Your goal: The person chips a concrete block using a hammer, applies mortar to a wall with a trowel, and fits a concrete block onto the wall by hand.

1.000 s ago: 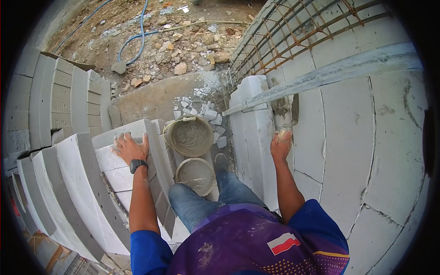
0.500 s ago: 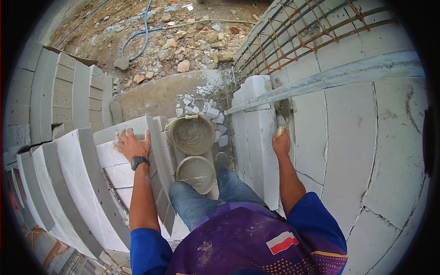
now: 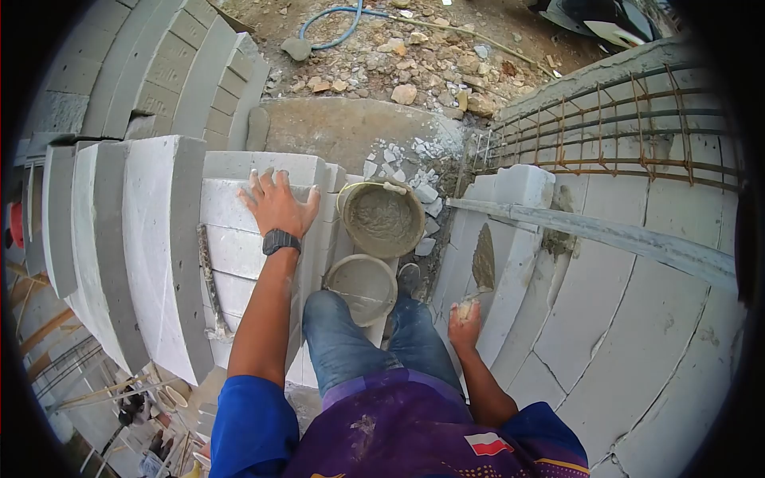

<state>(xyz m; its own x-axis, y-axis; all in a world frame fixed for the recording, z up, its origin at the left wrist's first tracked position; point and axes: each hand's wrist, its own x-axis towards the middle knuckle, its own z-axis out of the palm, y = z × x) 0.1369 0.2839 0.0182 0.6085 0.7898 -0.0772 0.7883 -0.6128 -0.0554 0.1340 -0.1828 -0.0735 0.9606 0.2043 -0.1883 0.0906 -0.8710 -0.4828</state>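
Observation:
My left hand (image 3: 279,205) rests with spread fingers on the stacked pale blocks (image 3: 227,203), a dark watch at its wrist. My right hand (image 3: 464,323) is closed round the handle of a pointed trowel (image 3: 484,259), whose blade is coated with grey mortar. That blade lies in front of the low block wall (image 3: 522,191). Between my hands a bucket of wet mortar (image 3: 382,217) stands beyond a second round bucket (image 3: 361,288), near my knees. A hammer (image 3: 209,279) lies on the blocks left of my left forearm.
A long metal bar (image 3: 606,231) slants across the right side, below a rusty rebar cage (image 3: 613,131). White block fragments (image 3: 426,193) lie beside the mortar bucket. Behind are rubble (image 3: 404,94) and a blue hose (image 3: 339,11). People are partly visible at the lower left.
The view has turned, shifting the buckets and left-hand blocks rightward. My right hand has come away from the wall's far side, and the trowel blade now shows. The hammer has come into view.

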